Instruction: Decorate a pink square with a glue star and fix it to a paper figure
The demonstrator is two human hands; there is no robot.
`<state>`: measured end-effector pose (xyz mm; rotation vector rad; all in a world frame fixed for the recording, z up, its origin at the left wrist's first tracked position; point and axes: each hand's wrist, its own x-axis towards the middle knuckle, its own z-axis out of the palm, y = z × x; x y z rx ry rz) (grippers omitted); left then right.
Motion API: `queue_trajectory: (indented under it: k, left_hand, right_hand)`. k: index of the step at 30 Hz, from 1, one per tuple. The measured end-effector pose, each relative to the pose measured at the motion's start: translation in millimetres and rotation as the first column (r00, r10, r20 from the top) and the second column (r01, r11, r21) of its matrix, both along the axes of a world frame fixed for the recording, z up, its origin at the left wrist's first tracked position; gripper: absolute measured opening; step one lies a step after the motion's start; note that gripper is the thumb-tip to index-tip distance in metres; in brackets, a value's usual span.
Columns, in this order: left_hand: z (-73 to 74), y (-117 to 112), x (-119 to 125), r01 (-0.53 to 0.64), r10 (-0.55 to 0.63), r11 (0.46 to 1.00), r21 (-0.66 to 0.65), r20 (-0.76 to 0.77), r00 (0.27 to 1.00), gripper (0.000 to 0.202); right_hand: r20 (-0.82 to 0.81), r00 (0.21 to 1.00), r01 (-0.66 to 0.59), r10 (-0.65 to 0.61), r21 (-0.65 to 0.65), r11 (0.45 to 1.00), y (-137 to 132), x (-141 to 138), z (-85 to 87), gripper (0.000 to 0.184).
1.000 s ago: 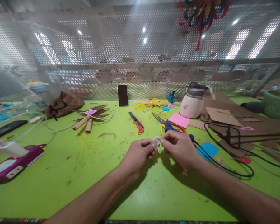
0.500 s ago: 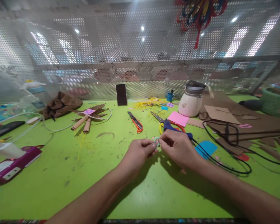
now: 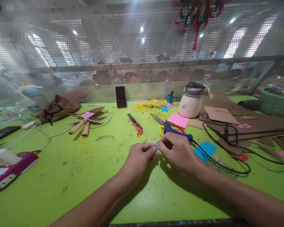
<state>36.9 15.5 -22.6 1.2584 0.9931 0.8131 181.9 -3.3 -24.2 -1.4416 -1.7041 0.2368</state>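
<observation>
Between my fingertips is a small, pale green curled strip (image 3: 157,144), perhaps paper; its details are too small to make out. My left hand (image 3: 141,156) pinches it from the left, thumb against the curled fingers. My right hand (image 3: 176,150) pinches its other side, so the two hands nearly meet above the green table (image 3: 90,189). Just beyond my right hand lie scissors (image 3: 161,121) with red and yellow handles, beside a dark blue tool (image 3: 176,130) with a black cord. An orange box cutter (image 3: 135,124) rests farther off to the left.
A phone (image 3: 121,97) leans upright at the back. Pink paper (image 3: 178,120), blue paper (image 3: 205,150) and a white jug (image 3: 191,102) are on the right, near brown cardboard (image 3: 246,126). Brown paper rolls (image 3: 80,126) and a purple power strip (image 3: 13,171) lie left.
The view has shifted slightly, so the table things appear a little farther left. Both hands keep their pinch, and the green strip's loop shows a bit more clearly between them.
</observation>
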Motion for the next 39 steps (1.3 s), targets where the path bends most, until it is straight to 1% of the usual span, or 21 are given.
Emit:
queue_trajectory:
  k: [3,8,12,16,19,23,26,29,32,35,37,39]
  left_hand:
    - [0.1,0.2,0.2,-0.007,0.008,1.0,-0.022,0.029,1.0,0.023]
    - [0.9,5.2,-1.5,-0.004,0.022,0.991,-0.135,0.134,0.991,0.028]
    - [2.4,9.7,-3.8,-0.016,0.055,0.981,-0.192,0.197,0.979,0.026]
    - [3.7,10.8,-4.4,-0.037,0.079,0.979,-0.202,0.202,0.976,0.022]
    - [4.9,9.1,-4.1,-0.021,0.058,0.98,-0.198,0.182,0.982,0.02]
    - [5.7,6.1,-4.1,0.026,0.003,0.985,-0.173,0.162,0.987,0.019]
    - [5.8,4.5,-4.3,0.071,-0.053,0.985,-0.155,0.117,0.992,0.019]
    - [7.3,3.4,-4.8,0.106,-0.095,0.985,-0.135,0.084,0.992,0.019]
    - [10.1,3.8,-6.3,0.149,-0.136,0.98,-0.131,0.106,0.985,0.019]
    - [11.0,6.2,-8.7,0.179,-0.155,0.974,-0.14,0.172,0.973,0.02]
    - [9.9,7.7,-9.3,0.175,-0.134,0.971,-0.161,0.238,0.962,0.02]
    - [7.7,7.7,-7.7,0.16,-0.108,0.973,-0.168,0.282,0.953,0.02]
  right_hand:
    - [-0.021,1.0,0.003,-0.003,-0.007,1.0,1.7,0.3,-1.1,0.019]
    - [-0.116,0.988,-0.114,0.102,-0.106,0.988,4.1,4.2,1.3,0.021]
    - [-0.169,0.982,-0.112,0.09,-0.125,0.986,3.7,7.0,8.3,0.026]
    - [-0.192,0.978,-0.12,0.085,-0.177,0.977,4.8,8.2,11.0,0.025]
    - [-0.285,0.951,-0.193,0.118,-0.251,0.949,7.2,8.9,10.8,0.024]
    - [-0.463,0.877,-0.319,0.131,-0.356,0.878,9.8,11.2,11.8,0.025]
    - [-0.538,0.83,-0.395,0.148,-0.379,0.837,11.1,14.1,11.6,0.026]
    - [-0.586,0.796,-0.438,0.15,-0.386,0.812,11.6,16.3,11.1,0.026]
    - [-0.625,0.77,-0.444,0.128,-0.38,0.811,10.7,17.1,13.2,0.027]
    - [-0.645,0.754,-0.44,0.127,-0.352,0.826,9.3,17.5,17.2,0.026]
    - [-0.664,0.738,-0.42,0.122,-0.31,0.853,8.9,17.7,19.3,0.025]
    - [-0.707,0.698,-0.385,0.11,-0.242,0.891,9.3,17.3,20.1,0.025]
